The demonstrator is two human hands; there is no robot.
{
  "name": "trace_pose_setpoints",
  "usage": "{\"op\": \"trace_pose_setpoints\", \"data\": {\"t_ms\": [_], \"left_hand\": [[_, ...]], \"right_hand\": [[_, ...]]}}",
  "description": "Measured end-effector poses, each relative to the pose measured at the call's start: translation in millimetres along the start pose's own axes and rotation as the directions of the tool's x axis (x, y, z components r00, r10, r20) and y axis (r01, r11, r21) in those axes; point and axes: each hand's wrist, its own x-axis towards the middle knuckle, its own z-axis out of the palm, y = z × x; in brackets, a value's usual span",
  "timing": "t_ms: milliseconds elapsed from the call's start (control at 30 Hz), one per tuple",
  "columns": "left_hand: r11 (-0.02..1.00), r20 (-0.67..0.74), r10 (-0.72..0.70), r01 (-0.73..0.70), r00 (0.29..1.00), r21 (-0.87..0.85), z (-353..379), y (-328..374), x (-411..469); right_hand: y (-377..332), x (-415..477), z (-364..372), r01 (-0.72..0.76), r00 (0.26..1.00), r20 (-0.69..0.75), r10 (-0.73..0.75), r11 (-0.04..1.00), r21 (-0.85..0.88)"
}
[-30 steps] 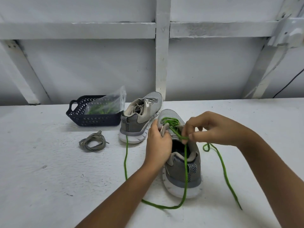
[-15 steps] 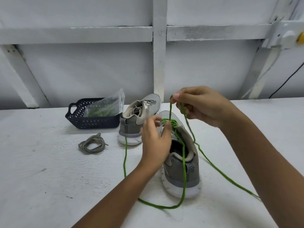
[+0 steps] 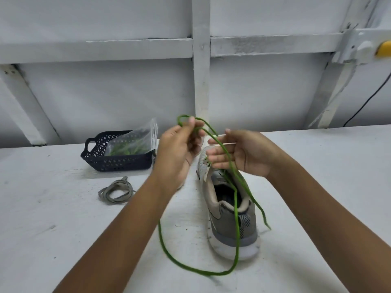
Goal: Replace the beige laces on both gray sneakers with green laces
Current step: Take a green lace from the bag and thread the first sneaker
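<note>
The step in hand appears to be lacing the gray sneaker [image 3: 229, 210]. The green lace [image 3: 237, 233] is threaded near its toe, and both free lengths are lifted above the toe, probably to even them out or take up slack. The next move probably calls for picking out one end, aiming its tip at the next open eyelet toward the heel, and pulling it through without twisting the strands.

The left hand [image 3: 179, 149] is raised above and left of the toe, forearm angled up from the lower left. Its thumb and fingertips pinch a bend of the lace. The right hand [image 3: 245, 154] hovers just over the toe, palm turned toward the other hand and fingers nearly straight. The lace runs across them; no firm grip shows. From there the lace drops past the heel and loops on the table [image 3: 63, 229] in front of it.

Left of the sneaker lies a coiled beige lace [image 3: 116, 191]. Beyond that is a dark basket [image 3: 118, 163] holding a plastic bag [image 3: 131, 144] of green laces
</note>
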Motion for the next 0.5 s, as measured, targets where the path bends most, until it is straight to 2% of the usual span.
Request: {"op": "trace_pose_setpoints", "data": {"t_ms": [133,300,500], "left_hand": [[0.980,-0.128,-0.107,0.083,0.986,-0.178,-12,13,39],[0.936,-0.221,-0.172,0.089,0.960,-0.340,-30,16,73],[0.933,-0.276,-0.190,0.086,0.942,-0.349,-41,7,81]], "right_hand": [[13,-4,-5,-0.015,1.000,0.015,0.017,0.992,-0.126],[21,-5,-15,0.035,0.999,0.041,-0.029,0.991,-0.131],[20,-8,-28,0.002,0.993,0.115,0.011,0.993,-0.117]]}}
